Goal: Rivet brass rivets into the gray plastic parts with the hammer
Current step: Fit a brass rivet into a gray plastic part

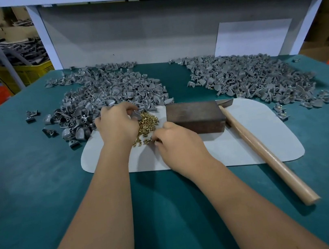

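Right hand [174, 142]: fingers curled, pinching at brass rivets [146, 125] on mat [247, 144].
Left hand [116, 123]: pinches gray part [136, 114] by rivet pile.
Hammer [265, 149]: lies right, beside metal block [196, 117].
Gray plastic parts [111, 89]: heaped on tabletop [28, 176].

1. A mat [246, 133] lies on the worktop [40, 185], near its middle.
2. On the mat, a heap of rivets [146, 125] lies left of a block [196, 117].
3. The hammer [266, 151] lies just right of the block, its handle running toward the near right.
4. Behind the mat lie two piles of parts: the left pile [107, 92] and the right pile [252, 75], well apart.
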